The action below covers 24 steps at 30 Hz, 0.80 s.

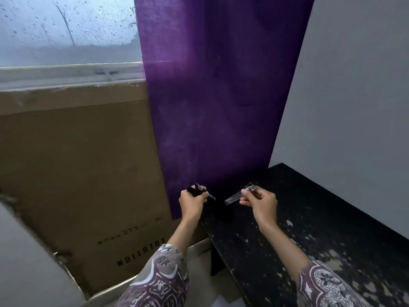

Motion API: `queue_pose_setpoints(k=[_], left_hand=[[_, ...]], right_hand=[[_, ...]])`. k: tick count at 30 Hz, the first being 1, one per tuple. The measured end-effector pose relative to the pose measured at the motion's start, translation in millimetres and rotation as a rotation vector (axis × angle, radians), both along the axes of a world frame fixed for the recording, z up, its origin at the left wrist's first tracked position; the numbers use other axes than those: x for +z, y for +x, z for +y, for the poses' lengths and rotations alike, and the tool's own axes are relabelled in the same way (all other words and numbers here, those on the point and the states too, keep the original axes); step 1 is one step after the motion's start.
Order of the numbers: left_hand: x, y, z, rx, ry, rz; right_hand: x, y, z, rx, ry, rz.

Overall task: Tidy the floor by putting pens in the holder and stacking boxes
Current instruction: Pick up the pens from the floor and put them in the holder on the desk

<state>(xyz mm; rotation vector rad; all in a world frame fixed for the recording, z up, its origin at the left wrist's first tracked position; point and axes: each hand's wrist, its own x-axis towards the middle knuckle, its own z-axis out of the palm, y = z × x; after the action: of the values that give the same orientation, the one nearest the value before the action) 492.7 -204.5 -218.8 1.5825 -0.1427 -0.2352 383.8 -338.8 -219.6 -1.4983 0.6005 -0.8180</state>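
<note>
While both arms reach forward in patterned sleeves (163,282), the left hand (190,203) curls its fingers around a black pen (200,192), whose tip points right and slightly down toward the other hand. Its thumb lies over the barrel. The right hand (261,201) pinches a second pen (240,194), clear-bodied with a metallic clip, between thumb and forefinger, its lower end aimed left; the other fingers are loosely curled. Both pens are held in the air, their near ends close together but apart, above the far left corner of a black bench (332,218) flecked with pale marks. Behind the hands hangs a purple curtain (212,96), reaching down to the bench's edge. To the left a large cardboard box (73,169) stands against the wall, with upside-down black lettering near its base. Above it runs a white sill (66,76) under a rain-spotted window (66,27). A grey wall (354,85) rises on the right.
</note>
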Motion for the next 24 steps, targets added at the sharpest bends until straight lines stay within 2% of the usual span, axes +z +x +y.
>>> queue_pose_setpoints(k=[7,14,19,22,24], left_hand=[[-25.6,46.5,-59.2,-0.061,0.18,-0.114],[-62.6,72.6,-94.3,-0.295,0.439,-0.207],[-79.0,82.3,-98.1,-0.407,0.543,-0.206],[-78.6,86.8,-96.1,-0.479,0.724,-0.282],[-78.1,87.1,-92.7,-0.477,0.754,-0.259]], right_hand=[[-35.8,60.8,-41.0,0.039,-0.175,0.134],[-73.6,97.2,-51.9,0.146,-0.357,0.301],[-96.9,109.7,-48.7,0.215,-0.392,0.419],[-102.2,108.2,-48.7,0.227,-0.392,0.43],[-103.8,105.6,-48.8,0.23,-0.401,0.441]])
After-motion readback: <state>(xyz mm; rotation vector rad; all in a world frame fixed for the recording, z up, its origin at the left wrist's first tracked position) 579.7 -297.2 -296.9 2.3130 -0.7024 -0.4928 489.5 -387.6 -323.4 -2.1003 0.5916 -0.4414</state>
